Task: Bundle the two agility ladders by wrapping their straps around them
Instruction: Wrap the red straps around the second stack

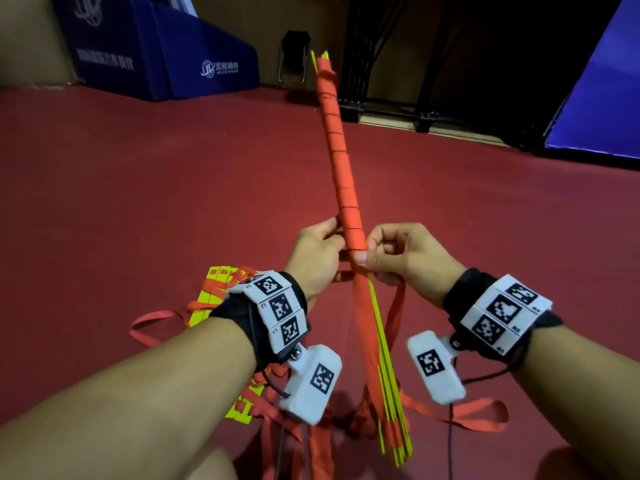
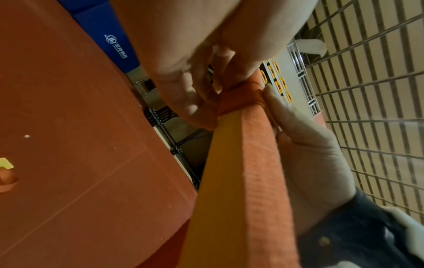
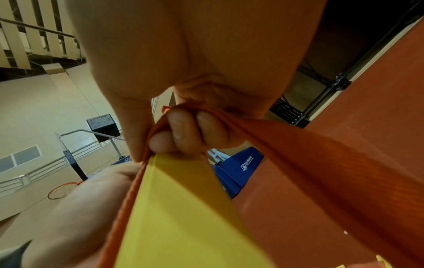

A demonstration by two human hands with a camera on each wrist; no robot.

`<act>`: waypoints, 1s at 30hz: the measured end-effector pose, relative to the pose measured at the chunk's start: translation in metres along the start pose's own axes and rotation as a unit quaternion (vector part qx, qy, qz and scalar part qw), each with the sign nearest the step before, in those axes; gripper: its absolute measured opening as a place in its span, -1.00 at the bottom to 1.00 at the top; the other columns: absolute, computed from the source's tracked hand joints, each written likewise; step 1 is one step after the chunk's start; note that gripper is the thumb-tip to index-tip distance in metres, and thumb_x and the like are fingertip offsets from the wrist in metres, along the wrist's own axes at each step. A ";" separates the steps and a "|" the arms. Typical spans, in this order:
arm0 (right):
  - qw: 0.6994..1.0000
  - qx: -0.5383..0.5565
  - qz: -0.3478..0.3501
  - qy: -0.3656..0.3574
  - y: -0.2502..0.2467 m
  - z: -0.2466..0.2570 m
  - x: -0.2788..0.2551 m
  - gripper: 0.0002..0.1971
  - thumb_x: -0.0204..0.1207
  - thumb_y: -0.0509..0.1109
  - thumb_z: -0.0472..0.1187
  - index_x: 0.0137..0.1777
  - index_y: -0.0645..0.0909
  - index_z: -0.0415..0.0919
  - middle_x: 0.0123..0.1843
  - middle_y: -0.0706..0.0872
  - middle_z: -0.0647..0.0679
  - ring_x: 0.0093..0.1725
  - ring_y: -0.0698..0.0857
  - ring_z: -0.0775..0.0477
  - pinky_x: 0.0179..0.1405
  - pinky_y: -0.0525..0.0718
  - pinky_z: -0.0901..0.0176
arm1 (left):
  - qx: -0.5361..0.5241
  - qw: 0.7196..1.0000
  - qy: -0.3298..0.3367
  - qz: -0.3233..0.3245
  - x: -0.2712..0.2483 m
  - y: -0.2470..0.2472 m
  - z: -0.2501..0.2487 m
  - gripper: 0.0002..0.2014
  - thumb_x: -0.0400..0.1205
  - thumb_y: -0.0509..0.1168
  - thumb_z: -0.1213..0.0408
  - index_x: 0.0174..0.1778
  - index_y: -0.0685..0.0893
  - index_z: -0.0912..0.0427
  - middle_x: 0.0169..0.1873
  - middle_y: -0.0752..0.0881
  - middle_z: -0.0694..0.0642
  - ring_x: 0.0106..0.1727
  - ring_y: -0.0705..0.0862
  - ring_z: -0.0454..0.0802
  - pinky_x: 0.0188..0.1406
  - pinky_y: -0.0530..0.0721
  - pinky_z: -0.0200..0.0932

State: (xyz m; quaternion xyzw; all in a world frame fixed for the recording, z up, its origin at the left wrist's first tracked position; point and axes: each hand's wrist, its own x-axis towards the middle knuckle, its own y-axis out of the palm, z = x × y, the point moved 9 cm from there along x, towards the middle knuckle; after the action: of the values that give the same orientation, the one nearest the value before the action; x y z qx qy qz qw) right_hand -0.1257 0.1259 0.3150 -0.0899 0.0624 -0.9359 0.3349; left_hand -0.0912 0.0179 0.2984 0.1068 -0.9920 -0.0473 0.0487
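A stack of yellow ladder rungs [image 1: 384, 368] stands tilted in front of me, its upper length wound in orange strap [image 1: 341, 157]. My left hand [image 1: 317, 256] grips the bundle from the left at the lowest turn. My right hand [image 1: 398, 256] pinches the bundle with thumb on top, and the loose strap [image 3: 321, 150] runs through its curled fingers [image 3: 183, 130]. Below the hands the rungs [image 3: 183, 208] are bare and the strap [image 1: 396, 317] hangs free. A second ladder [image 1: 214, 296], yellow with orange straps, lies on the floor under my left forearm.
Red sports floor [image 1: 138, 185] spreads all around. Blue padded bases [image 1: 166, 53] stand at the back left, a blue mat [image 1: 602, 91] at the right, a black metal frame [image 1: 415, 112] behind the bundle. Loose strap loops [image 1: 478, 419] trail on the floor near my feet.
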 end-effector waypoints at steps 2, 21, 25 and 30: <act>1.000 0.011 -0.012 -0.004 -0.003 -0.001 -0.002 -0.74 0.28 0.58 -0.26 -0.28 0.51 -0.30 -0.47 0.44 -0.11 -0.61 0.38 0.06 -0.64 0.36 0.34 | 0.010 1.000 0.017 -0.008 0.001 0.006 -0.003 -0.67 0.70 0.06 0.61 -0.05 0.69 0.20 -0.34 0.72 0.06 -0.51 0.67 -0.25 -0.62 0.60 -0.29; 0.993 0.068 -0.077 -0.055 -0.082 -0.032 0.007 -0.80 0.43 0.58 -0.42 -0.24 0.58 -0.28 -0.51 0.55 -0.08 -0.55 0.45 0.09 -0.55 0.37 0.29 | -0.078 0.996 -0.005 -0.034 0.039 0.066 0.020 -0.89 0.69 0.32 0.51 0.10 0.63 0.29 -0.36 0.78 0.01 -0.39 0.72 -0.14 -0.43 0.68 -0.28; 0.995 0.075 -0.052 -0.047 -0.089 -0.036 0.010 -0.90 0.32 0.39 -0.40 -0.18 0.68 -0.28 -0.47 0.52 -0.18 -0.52 0.42 -0.01 -0.51 0.37 0.20 | -0.085 0.996 -0.004 -0.007 0.039 0.066 0.023 -0.79 0.65 0.34 0.60 0.13 0.63 0.27 -0.19 0.83 0.10 -0.30 0.80 -0.06 -0.25 0.80 -0.17; 0.998 -0.006 -0.050 -0.039 -0.090 -0.037 0.009 -0.74 0.39 0.59 -0.47 -0.16 0.55 -0.25 -0.51 0.49 -0.08 -0.54 0.40 -0.01 -0.53 0.41 0.22 | -0.052 0.999 0.004 0.001 0.037 0.063 0.023 -0.76 0.66 0.26 0.63 -0.02 0.67 0.18 -0.33 0.81 0.02 -0.25 0.67 0.02 -0.26 0.70 -0.14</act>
State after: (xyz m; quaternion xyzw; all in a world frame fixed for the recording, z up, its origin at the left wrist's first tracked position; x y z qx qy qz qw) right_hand -0.1957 0.1910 0.2958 -0.1315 0.0507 -0.9469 0.2890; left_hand -0.1429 0.0729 0.2855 0.1037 -0.9880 -0.0982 0.0581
